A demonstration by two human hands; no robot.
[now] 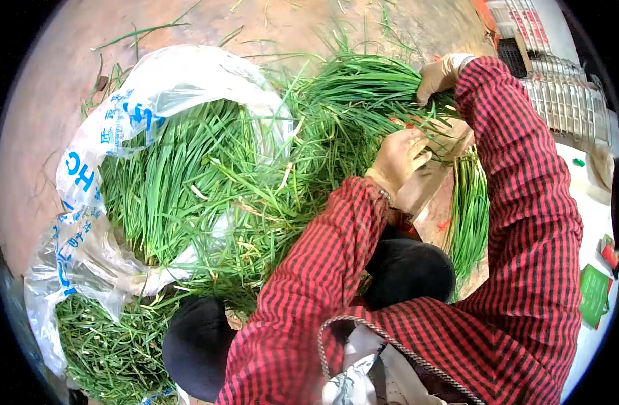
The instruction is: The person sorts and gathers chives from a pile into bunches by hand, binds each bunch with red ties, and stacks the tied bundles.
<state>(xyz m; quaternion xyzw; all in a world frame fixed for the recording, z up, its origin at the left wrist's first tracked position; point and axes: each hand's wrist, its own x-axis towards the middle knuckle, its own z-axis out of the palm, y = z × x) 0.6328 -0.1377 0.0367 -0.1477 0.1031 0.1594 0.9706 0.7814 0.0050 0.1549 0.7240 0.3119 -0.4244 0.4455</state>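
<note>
My right hand [439,77], in a pale glove, is closed around a bunch of long green garlic chives [363,84], whose blades spread to the left. Lower and closer to me is my left hand [398,162], gloved too. Its fingers are curled together beside the stem ends under the bunch; what they pinch is hidden. Beneath both hands stands a light brown box or block [424,192] with an upright side. A neat bundle of chives [470,216] lies along its right side, below my right forearm.
A large clear plastic bag [188,71] with blue print lies open at left, with a heap of chives [167,189] in it. Trimmed leaf waste [107,351] is piled at lower left. A white surface at right holds a green packet [594,295]. Wire racks [569,101] stand at upper right.
</note>
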